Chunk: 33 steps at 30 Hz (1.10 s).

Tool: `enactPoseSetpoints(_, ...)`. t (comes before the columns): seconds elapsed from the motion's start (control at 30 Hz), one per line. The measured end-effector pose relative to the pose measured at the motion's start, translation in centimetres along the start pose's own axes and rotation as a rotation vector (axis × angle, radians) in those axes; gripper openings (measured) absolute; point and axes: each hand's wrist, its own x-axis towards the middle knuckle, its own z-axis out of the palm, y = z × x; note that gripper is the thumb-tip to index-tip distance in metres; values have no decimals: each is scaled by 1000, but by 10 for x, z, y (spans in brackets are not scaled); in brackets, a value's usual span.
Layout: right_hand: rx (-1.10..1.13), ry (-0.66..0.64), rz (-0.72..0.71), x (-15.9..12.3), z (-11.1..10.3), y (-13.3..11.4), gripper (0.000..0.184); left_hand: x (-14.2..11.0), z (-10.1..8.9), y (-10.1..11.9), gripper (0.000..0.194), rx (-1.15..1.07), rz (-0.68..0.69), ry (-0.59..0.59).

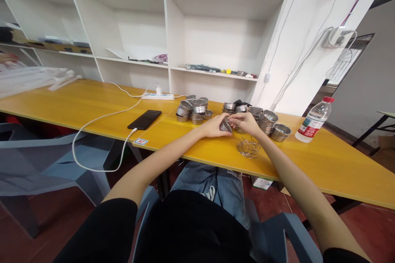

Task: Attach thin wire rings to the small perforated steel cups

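Note:
Both hands meet over the yellow table point(92, 107), closed round one small perforated metal cup point(226, 126). My left hand point(214, 126) grips the cup from the left. My right hand point(245, 121) pinches it from the right. Just in front of the hands lies a loose heap of thin wire rings point(248, 147). Behind my left hand stands a pile of several like metal cups point(194, 111). A second pile of metal cups point(270, 124) sits behind and right of my right hand.
A black phone point(145, 119) lies on the table's left part, its white cable looping off the front edge. A power strip point(158, 96) sits at the back. A water bottle point(314, 120) stands at the right. White shelves rise behind. Grey plastic chairs stand on the left.

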Motion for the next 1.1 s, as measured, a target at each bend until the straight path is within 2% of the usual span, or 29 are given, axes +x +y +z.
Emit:
enactPoseSetpoints(0.3, -36, 10, 1, -3, -2, -7, 37, 0, -1, 2, 93, -2, -8, -1)
enactPoseSetpoints(0.73, -8, -3, 17, -3, 0, -5, 36, 0, -1, 3, 88, 10, 4, -5)
enactPoseSetpoints(0.87, 0, -35, 4, -4, 0, -6, 35, -1, -3, 7, 88, -6, -1, -3)
enactPoseSetpoints(1.1, 46, -91, 61, -6, 5, -6, 46, -2, -5, 11, 86, -75, -17, -31)
